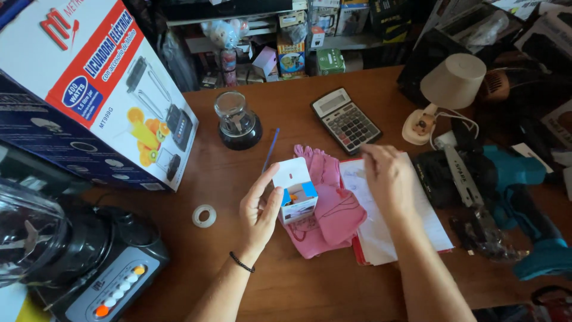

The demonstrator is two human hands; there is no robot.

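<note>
Left hand (259, 211): grip closed on small white box (295, 189), upright above pink gloves (330, 209) | right hand (388, 179): empty, fingers loosely spread over papers (381, 232), just right of box | box long axis near vertical; left hand nearer | bench (238, 173).

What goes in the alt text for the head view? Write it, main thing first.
The left hand holds a small white box above a brown table, while the right hand hovers over papers beside pink gloves. Around them sit a calculator, a blender and a tape roll.
</note>
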